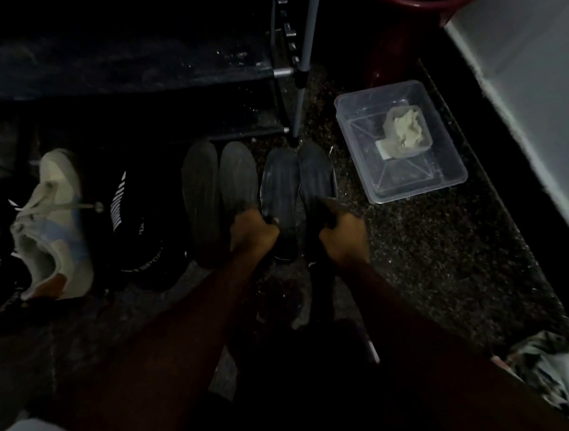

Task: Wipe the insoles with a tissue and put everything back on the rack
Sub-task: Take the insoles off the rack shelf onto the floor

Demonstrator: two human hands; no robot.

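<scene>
The room is dark. Four dark insoles sit in a row on the floor, just in front of the rack. The left two insoles lie flat, side by side, and no hand touches them. The right two insoles are held, and they overlap a little.

The left hand is curled round the near end of one of them. The right hand is curled round the near end of the other. Neither hand holds a tissue.

The tissue is crumpled up. It sits in a clear plastic box on the floor, to the right of the insoles and a bit farther away.

The shoes are on the floor too, not on the rack. A white shoe lies far to the left. A black shoe lies between it and the insoles.

So how far along is the job? It is too dark to tell if the insoles are clean. The tissue looks used, so some wiping may be done, but that is only a guess. With no tissue in either hand, the person does not seem to be wiping right now.

A lot is left. The insoles probably need to go back into the shoes. Then the shoes need to go up on the rack.
</scene>
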